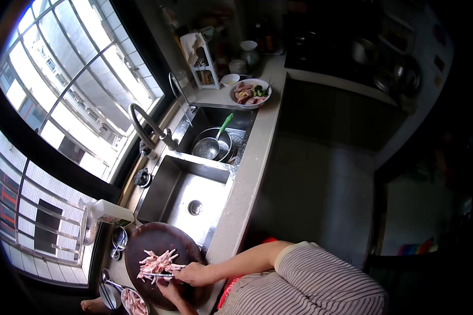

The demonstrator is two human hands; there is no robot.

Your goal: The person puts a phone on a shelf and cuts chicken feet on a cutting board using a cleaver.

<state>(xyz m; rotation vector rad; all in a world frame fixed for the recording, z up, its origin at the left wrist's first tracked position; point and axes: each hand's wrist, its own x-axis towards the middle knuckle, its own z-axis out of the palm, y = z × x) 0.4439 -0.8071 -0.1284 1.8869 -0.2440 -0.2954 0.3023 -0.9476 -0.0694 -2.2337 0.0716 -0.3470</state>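
Observation:
A round dark cutting board [142, 239] lies on the counter beside the sink, with a heap of pale pink chicken feet [156, 261] on it. My right hand [193, 273] is closed around the handle of a knife [160, 275]. The blade points left across the near side of the heap. Just below the blade, my left hand [170, 290] has its fingers curled together against the edge of the heap; what they pinch is hidden. More chicken feet fill a bowl [135, 303] at the bottom edge of the view.
Beyond the board is a double sink [181, 181]; its far basin holds a pot and a green-handled ladle [225, 123]. A faucet [142, 118] stands by the window. A white bottle [110, 212] is beside the board. A plate of food [250, 93] sits farther along the counter.

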